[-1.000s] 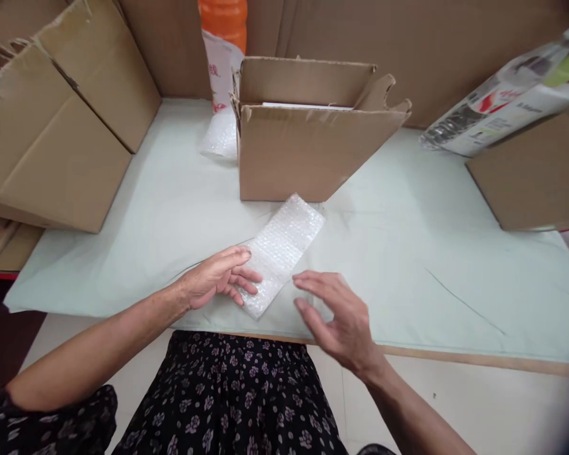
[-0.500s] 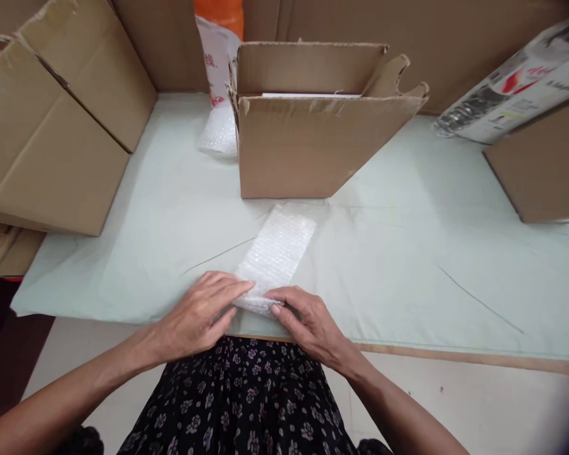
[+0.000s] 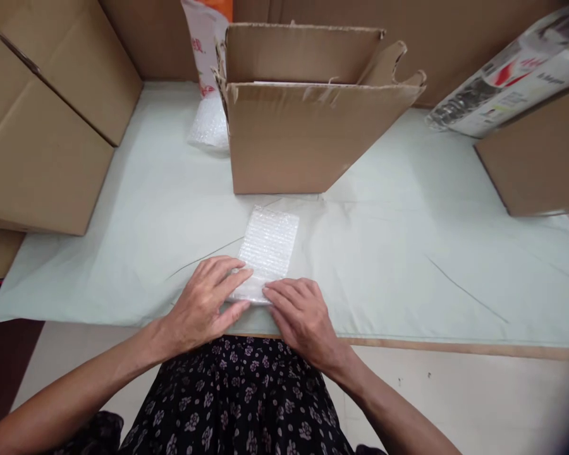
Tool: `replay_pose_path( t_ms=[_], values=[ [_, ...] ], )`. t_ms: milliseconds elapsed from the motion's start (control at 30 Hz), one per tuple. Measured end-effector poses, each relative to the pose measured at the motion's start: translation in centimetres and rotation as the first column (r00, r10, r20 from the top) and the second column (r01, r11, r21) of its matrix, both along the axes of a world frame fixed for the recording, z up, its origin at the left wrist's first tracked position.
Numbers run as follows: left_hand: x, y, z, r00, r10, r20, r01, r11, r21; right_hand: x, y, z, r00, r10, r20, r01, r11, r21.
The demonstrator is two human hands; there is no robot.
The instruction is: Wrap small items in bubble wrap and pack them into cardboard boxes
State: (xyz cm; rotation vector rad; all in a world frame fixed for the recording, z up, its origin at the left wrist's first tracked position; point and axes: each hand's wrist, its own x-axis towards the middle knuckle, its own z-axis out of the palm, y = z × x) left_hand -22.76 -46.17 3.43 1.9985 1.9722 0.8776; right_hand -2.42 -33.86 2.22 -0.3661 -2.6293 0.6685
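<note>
A narrow piece of bubble wrap (image 3: 269, 243) lies on the pale green cloth near the table's front edge, its near end folded over. My left hand (image 3: 213, 294) grips the left side of that folded end, thumb below and fingers on top. At the right side of the fold, my right hand (image 3: 303, 316) holds the wrap with its fingers bent over it. Whether anything lies inside the fold I cannot make out.
Behind the wrap stands an open cardboard box (image 3: 279, 139) with something white inside. A bubble wrap roll (image 3: 211, 123) leans beside it. Larger cartons (image 3: 47, 139) are at the left; another carton (image 3: 545, 158) and a printed plastic package (image 3: 497, 82) are at the right.
The near end of the bubble wrap is folded flatter, and the strip lying beyond it looks shorter and straighter. Both hands stay on the fold; the view has shifted slightly.
</note>
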Motion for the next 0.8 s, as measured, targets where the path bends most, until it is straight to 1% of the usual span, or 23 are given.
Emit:
replay_pose_path(
  t_ms=[67, 100, 133, 167, 200, 267, 300, 333, 400, 433, 467, 500, 533, 567, 600, 633, 667, 700, 733, 767, 800],
  values=[
    [-0.1, -0.8, 0.1, 0.997, -0.072, 0.042, 0.072, 0.997, -0.007, -0.1, 0.4, 0.1, 0.999, -0.025, -0.023, 0.021, 0.99, -0.141],
    [-0.1, -1.1, 0.1, 0.993, -0.089, 0.072, 0.091, 0.995, -0.025, 0.0, 0.5, 0.2, 0.999, -0.029, -0.014, 0.025, 0.977, -0.211],
    [-0.1, -1.2, 0.0, 0.991, -0.09, 0.101, 0.095, 0.994, -0.045, 0.1, 0.6, 0.3, 0.999, -0.034, 0.001, 0.033, 0.966, -0.256],
    [-0.2, -1.1, -0.1, 0.989, -0.073, 0.125, 0.082, 0.995, -0.064, 0.3, 0.7, 0.5, 0.999, -0.05, 0.012, 0.052, 0.963, -0.265],
    [-0.2, -0.7, -0.3, 0.989, -0.045, 0.139, 0.056, 0.995, -0.08, 0.5, 0.8, 0.7, 0.997, -0.082, 0.009, 0.082, 0.968, -0.237],
    [-0.1, 0.4, -0.6, 0.993, 0.023, 0.116, -0.011, 0.995, -0.099, 0.7, 0.9, 0.9, 0.987, -0.157, -0.027, 0.153, 0.982, -0.109],
    [-0.1, 1.1, -0.8, 0.995, 0.052, 0.084, -0.043, 0.994, -0.102, 0.8, 0.9, 1.0, 0.984, -0.17, -0.044, 0.169, 0.985, -0.039],
    [-0.2, 1.8, -0.9, 0.996, 0.076, 0.05, -0.07, 0.992, -0.105, 0.7, 0.9, 1.0, 0.987, -0.157, -0.039, 0.158, 0.987, 0.019],
    [-0.2, 3.0, -1.0, 0.992, 0.122, 0.01, -0.121, 0.987, -0.104, 0.5, 1.0, 0.8, 0.995, -0.094, 0.027, 0.091, 0.991, 0.094],
    [-0.3, 3.2, -1.0, 0.988, 0.151, 0.023, -0.148, 0.984, -0.098, 0.3, 1.1, 0.6, 0.996, -0.068, 0.064, 0.06, 0.992, 0.115],
    [-0.3, 3.3, -0.9, 0.98, 0.188, 0.069, -0.181, 0.979, -0.098, 0.0, 1.3, 0.4, 0.995, -0.057, 0.084, 0.046, 0.992, 0.122],
    [-0.3, 3.1, -0.7, 0.959, 0.24, 0.149, -0.226, 0.969, -0.104, -0.2, 1.5, 0.2, 0.995, -0.063, 0.081, 0.054, 0.993, 0.109],
    [-0.3, 2.8, -0.5, 0.918, 0.299, 0.26, -0.276, 0.953, -0.123, -0.5, 1.7, 0.0, 0.995, -0.08, 0.057, 0.075, 0.995, 0.072],
    [-0.1, 2.3, -0.2, 0.846, 0.359, 0.395, -0.321, 0.933, -0.16, -0.7, 1.9, -0.1, 0.994, -0.107, 0.024, 0.107, 0.994, 0.008],
    [0.1, 1.7, 0.0, 0.738, 0.41, 0.537, -0.348, 0.912, -0.217, -0.8, 2.1, -0.1, 0.99, -0.142, -0.004, 0.141, 0.987, -0.08],
    [0.4, 1.2, 0.3, 0.6, 0.447, 0.664, -0.351, 0.892, -0.284, -1.0, 2.2, 0.0, 0.984, -0.18, -0.018, 0.173, 0.968, -0.183],
    [0.8, 0.7, 0.5, 0.451, 0.467, 0.76, -0.328, 0.879, -0.346, -1.1, 2.2, 0.2, 0.977, -0.212, -0.017, 0.198, 0.936, -0.291],
    [1.3, 0.4, 0.6, 0.314, 0.473, 0.823, -0.285, 0.874, -0.394, -1.1, 2.2, 0.3, 0.974, -0.228, -0.001, 0.209, 0.895, -0.393],
    [1.8, 0.2, 0.6, 0.203, 0.475, 0.856, -0.235, 0.872, -0.429, -1.2, 2.1, 0.5, 0.974, -0.223, 0.023, 0.206, 0.851, -0.483],
    [2.3, 0.2, 0.6, 0.128, 0.479, 0.868, -0.196, 0.87, -0.452, -1.2, 2.0, 0.7, 0.978, -0.203, 0.044, 0.193, 0.81, -0.554],
    [2.8, 0.3, 0.5, 0.085, 0.485, 0.87, -0.173, 0.867, -0.467, -1.2, 1.9, 0.8, 0.983, -0.175, 0.056, 0.173, 0.783, -0.598]
  ],
)
